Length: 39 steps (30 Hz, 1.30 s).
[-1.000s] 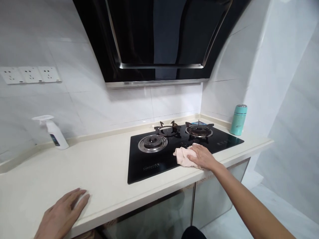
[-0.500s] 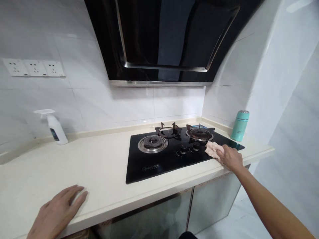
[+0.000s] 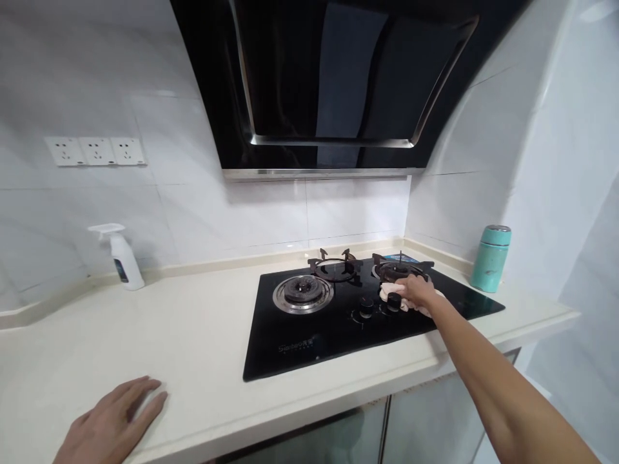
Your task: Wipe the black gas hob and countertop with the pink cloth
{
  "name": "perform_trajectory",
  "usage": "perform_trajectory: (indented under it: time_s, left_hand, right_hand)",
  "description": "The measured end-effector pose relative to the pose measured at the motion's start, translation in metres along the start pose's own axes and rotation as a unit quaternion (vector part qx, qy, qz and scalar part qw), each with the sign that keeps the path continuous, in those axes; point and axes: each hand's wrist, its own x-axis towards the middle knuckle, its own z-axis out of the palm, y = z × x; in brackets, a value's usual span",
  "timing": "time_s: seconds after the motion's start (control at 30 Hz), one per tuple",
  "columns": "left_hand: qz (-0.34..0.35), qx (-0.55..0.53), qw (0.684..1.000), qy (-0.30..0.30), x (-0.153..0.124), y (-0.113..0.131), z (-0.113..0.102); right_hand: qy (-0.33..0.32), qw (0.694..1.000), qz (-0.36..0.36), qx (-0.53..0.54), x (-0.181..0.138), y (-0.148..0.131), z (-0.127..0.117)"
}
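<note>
A pale pink cloth [image 3: 389, 291] is bunched under the fingers of my right hand [image 3: 416, 291], pressed against the black glass gas stove [image 3: 333, 335]. The cloth lies behind and beside the right control knob [image 3: 394, 301], close to the front of the right burner [image 3: 400, 270]. A second knob [image 3: 366, 307] stands to its left. My left hand [image 3: 113, 419] rests on the cream countertop [image 3: 193, 348] near the front edge, fingers stretched out and holding nothing. The left burner [image 3: 303, 293] is without its pan support [image 3: 336, 269], which sits behind it on the glass.
A white spray bottle [image 3: 126, 261] stands at the back left, below wall sockets [image 3: 97, 152]. A turquoise flask [image 3: 491, 260] is right of the stove. The black range hood [image 3: 290, 96] overhangs from behind. Something flat and blue [image 3: 401, 258] lies behind the right burner.
My right hand has moved the cloth from the stove's front right edge back and left, to the right knob and burner. My left hand stays on the countertop. The view has shifted slightly.
</note>
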Motion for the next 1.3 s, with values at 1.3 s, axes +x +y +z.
perform_trajectory:
  time_s: [1.3]
  left_hand:
    - [0.000,-0.008,0.999,-0.043,0.002,0.001,-0.010]
  right_hand:
    - [0.024,0.970,-0.232,0.064,-0.103,-0.204,0.008]
